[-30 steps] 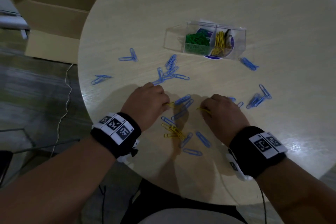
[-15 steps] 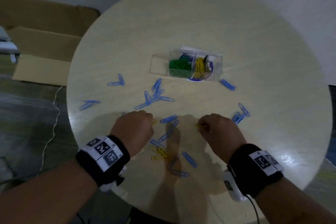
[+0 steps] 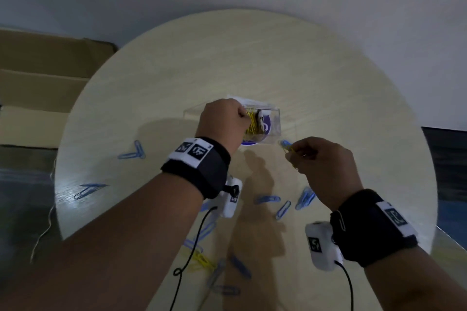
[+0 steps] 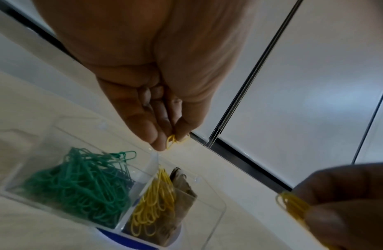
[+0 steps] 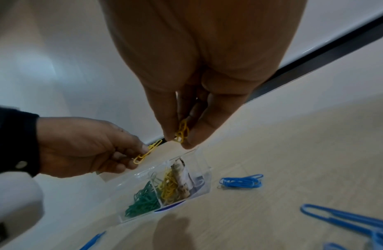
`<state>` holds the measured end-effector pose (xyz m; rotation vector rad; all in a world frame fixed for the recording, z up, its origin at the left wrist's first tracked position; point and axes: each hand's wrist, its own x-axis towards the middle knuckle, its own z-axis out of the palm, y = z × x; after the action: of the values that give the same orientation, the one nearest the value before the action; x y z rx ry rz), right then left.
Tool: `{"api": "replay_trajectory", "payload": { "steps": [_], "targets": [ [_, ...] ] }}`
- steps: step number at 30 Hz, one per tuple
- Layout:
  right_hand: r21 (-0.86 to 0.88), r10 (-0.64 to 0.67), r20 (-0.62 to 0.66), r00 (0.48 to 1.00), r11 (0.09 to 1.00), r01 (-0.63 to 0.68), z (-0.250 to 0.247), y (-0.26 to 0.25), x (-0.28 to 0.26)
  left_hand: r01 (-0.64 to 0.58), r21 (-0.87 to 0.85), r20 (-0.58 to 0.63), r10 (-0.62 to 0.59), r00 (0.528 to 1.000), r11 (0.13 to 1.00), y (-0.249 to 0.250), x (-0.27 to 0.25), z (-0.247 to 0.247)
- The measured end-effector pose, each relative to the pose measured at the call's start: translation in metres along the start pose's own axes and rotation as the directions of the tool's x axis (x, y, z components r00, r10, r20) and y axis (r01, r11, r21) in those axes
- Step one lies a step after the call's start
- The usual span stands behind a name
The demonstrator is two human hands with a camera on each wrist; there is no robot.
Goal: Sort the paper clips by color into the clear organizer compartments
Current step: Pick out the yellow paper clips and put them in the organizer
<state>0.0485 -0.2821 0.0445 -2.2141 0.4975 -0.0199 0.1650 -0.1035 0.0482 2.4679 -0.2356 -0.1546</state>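
Observation:
The clear organizer (image 3: 274, 111) stands mid-table, with green clips (image 4: 77, 184) in one compartment and yellow clips (image 4: 154, 203) in the one beside it. My left hand (image 3: 243, 118) hovers over it and pinches yellow clips (image 4: 175, 140) between thumb and fingertips, above the divider. My right hand (image 3: 290, 156) is just right of the organizer, a little nearer to me, and pinches more yellow clips (image 5: 181, 132). Loose blue clips (image 3: 267, 199) lie scattered on the table. A few yellow clips (image 3: 202, 260) lie near the front edge.
The round pale wooden table (image 3: 328, 83) ends close to a white wall behind. An open cardboard box (image 3: 38, 83) sits on the floor at left. More blue clips (image 3: 132, 153) lie at the table's left. A brownish item (image 4: 181, 194) shares the yellow compartment.
Both hands have lifted off the near part of the table and moved forward to the organizer, each carrying yellow clips. The head view has tilted up.

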Motion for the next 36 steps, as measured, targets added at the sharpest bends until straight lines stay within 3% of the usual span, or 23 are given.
{"api": "replay_trajectory", "payload": {
  "steps": [4, 10, 14, 18, 23, 27, 30, 34, 36],
  "targets": [
    [0.002, 0.007, 0.017, 1.0, 1.0, -0.007, 0.002, -0.006, 0.01, 0.007, -0.004, 0.043, -0.007, 0.999, 1.0, -0.005, 0.009, 0.015],
    [0.04, -0.021, 0.03, 0.999, 0.999, 0.02, 0.021, -0.027, 0.042, -0.009, -0.13, -0.121, -0.007, 0.993, 0.992, -0.026, -0.002, -0.007],
    [-0.052, -0.074, 0.019, 0.997, 0.996, 0.075, 0.04, -0.046, 0.069, -0.009, -0.123, -0.13, -0.008, 0.991, 0.992, -0.042, -0.033, -0.026],
    [-0.251, -0.116, 0.094, 0.989, 0.958, 0.137, 0.047, -0.056, 0.081, 0.046, -0.182, -0.137, -0.072, 0.988, 0.982, -0.064, -0.069, -0.04],
    [-0.244, -0.163, 0.052, 0.985, 0.955, 0.17, 0.038, -0.044, 0.065, 0.069, -0.152, -0.104, -0.086, 0.991, 0.986, -0.106, -0.129, -0.058],
    [-0.469, -0.337, 0.231, 0.913, 0.783, 0.408, 0.052, -0.047, 0.047, -0.057, 0.091, 0.104, 0.048, 0.993, 0.994, -0.142, -0.187, -0.057],
    [-0.551, -0.366, 0.264, 0.892, 0.702, 0.451, 0.062, -0.043, 0.042, -0.19, 0.221, 0.25, 0.133, 0.959, 0.957, -0.165, -0.215, -0.047],
    [-0.384, -0.387, 0.04, 0.921, 0.845, 0.372, 0.06, -0.032, 0.005, -0.199, 0.255, 0.153, 0.163, 0.975, 0.946, -0.169, -0.227, -0.048],
    [-0.291, -0.394, 0.091, 0.915, 0.868, 0.403, 0.064, -0.027, -0.04, -0.293, 0.242, 0.159, 0.26, 0.953, 0.925, -0.162, -0.232, -0.045]
  ]
}}
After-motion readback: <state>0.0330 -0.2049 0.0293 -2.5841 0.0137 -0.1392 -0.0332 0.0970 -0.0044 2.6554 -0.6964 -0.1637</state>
